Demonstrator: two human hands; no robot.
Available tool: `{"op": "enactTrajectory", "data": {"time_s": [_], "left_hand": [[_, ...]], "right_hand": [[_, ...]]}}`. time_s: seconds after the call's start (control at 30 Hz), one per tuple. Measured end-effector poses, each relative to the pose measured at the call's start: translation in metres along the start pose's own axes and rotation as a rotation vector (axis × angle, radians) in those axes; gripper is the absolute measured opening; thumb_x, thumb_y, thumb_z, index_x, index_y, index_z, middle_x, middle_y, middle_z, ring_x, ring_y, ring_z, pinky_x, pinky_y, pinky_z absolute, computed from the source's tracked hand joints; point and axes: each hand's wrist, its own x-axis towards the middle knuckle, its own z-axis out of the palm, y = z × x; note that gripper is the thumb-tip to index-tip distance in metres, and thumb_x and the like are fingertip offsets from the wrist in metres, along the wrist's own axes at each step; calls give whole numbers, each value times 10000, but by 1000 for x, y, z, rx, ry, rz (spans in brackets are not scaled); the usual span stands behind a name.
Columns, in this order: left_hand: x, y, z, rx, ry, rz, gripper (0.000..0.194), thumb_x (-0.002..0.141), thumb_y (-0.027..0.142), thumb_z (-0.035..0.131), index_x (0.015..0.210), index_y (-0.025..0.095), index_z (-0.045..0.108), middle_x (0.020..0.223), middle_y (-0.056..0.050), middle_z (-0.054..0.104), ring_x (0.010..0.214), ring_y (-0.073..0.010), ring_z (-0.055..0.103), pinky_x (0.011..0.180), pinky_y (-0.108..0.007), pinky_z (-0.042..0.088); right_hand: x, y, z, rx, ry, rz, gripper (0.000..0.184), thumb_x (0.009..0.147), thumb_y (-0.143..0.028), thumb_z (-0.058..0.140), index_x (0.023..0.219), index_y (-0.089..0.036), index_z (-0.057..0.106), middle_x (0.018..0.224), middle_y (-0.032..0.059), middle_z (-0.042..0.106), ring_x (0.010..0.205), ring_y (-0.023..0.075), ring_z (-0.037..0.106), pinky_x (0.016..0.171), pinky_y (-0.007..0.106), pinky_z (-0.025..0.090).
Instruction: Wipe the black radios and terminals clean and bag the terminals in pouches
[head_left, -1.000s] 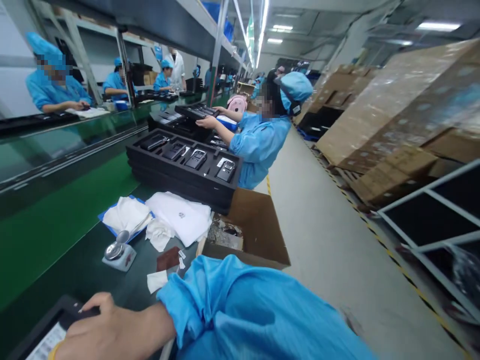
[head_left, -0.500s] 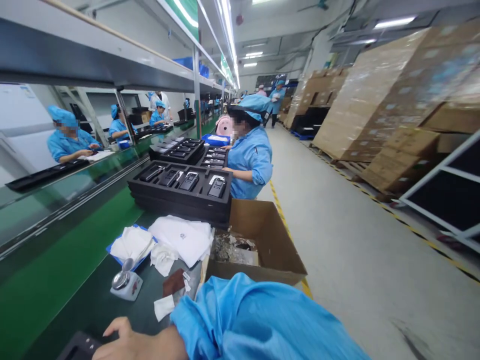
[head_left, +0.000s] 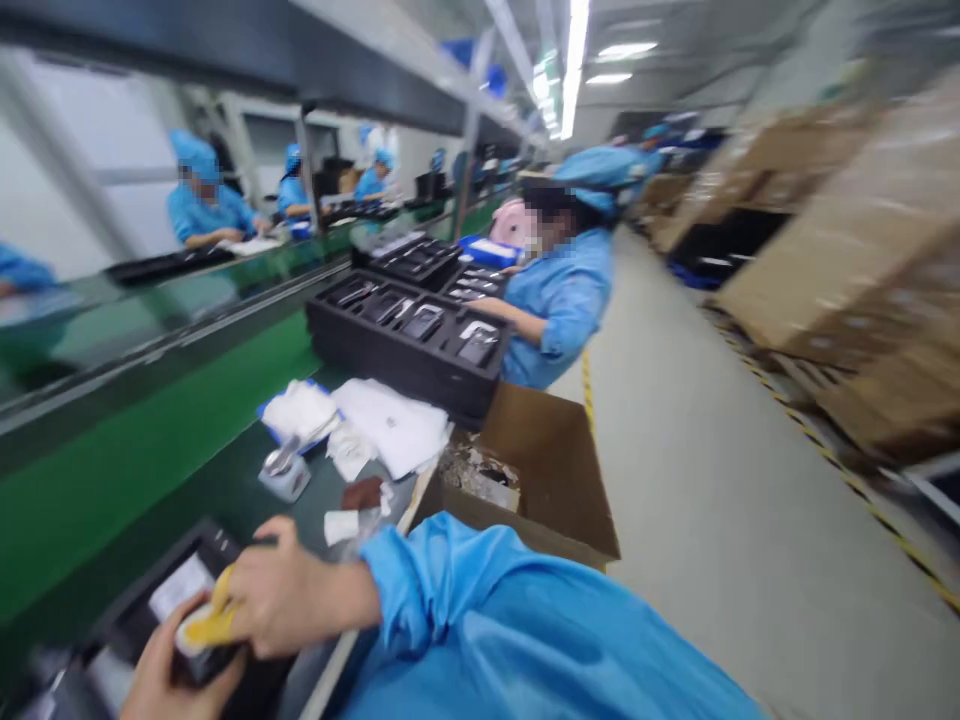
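At the lower left my left hand (head_left: 176, 675) is curled round a small black device (head_left: 201, 662) with a whitish top, partly hidden by the fingers. My right hand (head_left: 277, 595) meets it from the right, its yellow-covered fingertips (head_left: 214, 620) pressed together on the whitish part. Whether a separate piece is pinched there is hidden by the fingers and blur. Beneath both hands lies a black foam tray (head_left: 217, 545), holding an item with a white label (head_left: 180, 585).
Beyond my right hand are a dispenser bottle (head_left: 285, 478), a brown piece (head_left: 363, 493), and white cloths (head_left: 394, 425). A cardboard box (head_left: 559, 450) with scraps stands by the bench edge. Stacked black trays (head_left: 405, 345) and a co-worker (head_left: 562, 290) are farther ahead.
The view has swung left and down. My left hand has come into view with the small black device, and my right hand has closed in on it. More of the foam tray shows.
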Motion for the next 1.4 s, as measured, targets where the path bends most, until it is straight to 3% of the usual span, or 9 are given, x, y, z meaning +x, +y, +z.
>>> {"op": "enactTrajectory", "data": {"time_s": [0.13,0.33,0.53,0.63,0.8,0.93,1.07,1.23,1.4], "left_hand": [[-19,18,0,-126,66,-209,472,668,307,609,1130,216,589,1160,-73,678,1116,-305,631,1006,-471,501],[20,20,-27,-69,101,-491,758,666,367,742,1343,132,498,1160,-115,695,1034,-275,672,935,-389,531],[70,13,-29,372,-50,-662,912,778,408,727,1483,45,276,1243,-230,605,1107,-357,641,903,-384,516],[73,10,-22,463,-63,-675,842,840,450,669,1486,70,287,1348,-245,499,1073,-355,650,871,-380,527],[38,-7,-32,539,111,-530,694,846,374,675,1433,130,397,1323,-223,500,1167,-394,567,957,-480,484],[16,-37,-47,445,287,-701,775,721,281,777,1400,134,434,1280,-248,511,1173,-476,545,955,-634,442],[5,-54,-55,316,282,-724,792,694,316,767,1388,103,447,1235,-240,550,1108,-435,609,956,-583,478],[-33,-37,-64,48,309,-502,884,637,275,767,1423,134,387,1251,-151,625,1169,-318,601,1044,-459,468],[-70,-11,-64,-188,189,-387,665,681,195,685,1313,164,482,1276,-106,629,1191,-262,597,1058,-417,467]], "right_hand": [[-16,0,26,126,182,103,325,864,-174,509,1070,-336,701,1033,-17,691,973,149,543,958,450,211],[-35,23,42,106,534,230,407,698,-11,496,903,-256,748,848,2,669,831,141,561,906,385,244],[-34,13,37,80,551,228,308,738,-50,499,795,-240,735,818,-1,662,782,137,576,880,365,288],[-35,11,38,81,528,229,282,727,-51,494,729,-234,710,771,-8,632,760,134,560,870,360,303],[-47,22,42,125,538,196,235,703,-64,500,675,-227,667,787,-5,636,758,144,560,844,373,327],[-43,20,42,174,523,205,299,711,-57,513,794,-263,712,816,-11,650,773,146,578,837,373,331],[-23,6,38,232,505,185,315,737,-79,508,820,-278,738,763,-9,608,773,152,564,861,388,326],[3,-5,33,280,450,155,351,805,-91,512,961,-302,744,833,-16,637,821,138,592,861,371,316],[30,-24,34,365,446,36,373,830,-84,521,1039,-307,734,872,-19,639,853,124,585,877,373,296]]}}
